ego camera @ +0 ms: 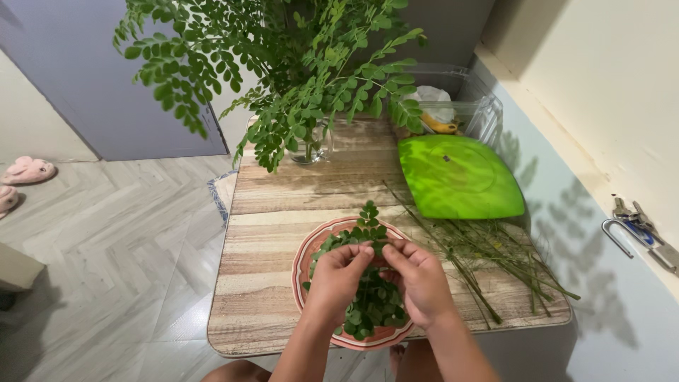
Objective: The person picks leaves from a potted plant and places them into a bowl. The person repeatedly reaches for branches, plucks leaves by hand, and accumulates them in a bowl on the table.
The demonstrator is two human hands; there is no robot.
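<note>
green leafy sprig, pinched between left hand and right hand, over leaf-filled terracotta plate directly beneath the grip. step judged: stripping leaflets. bare stems right of grip; next pull needs a firm fingertip pinch.

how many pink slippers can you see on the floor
2. One pink slipper lies by the wall at far left; the other is just below it, cut off by the picture's edge. More may lie out of view.
</note>
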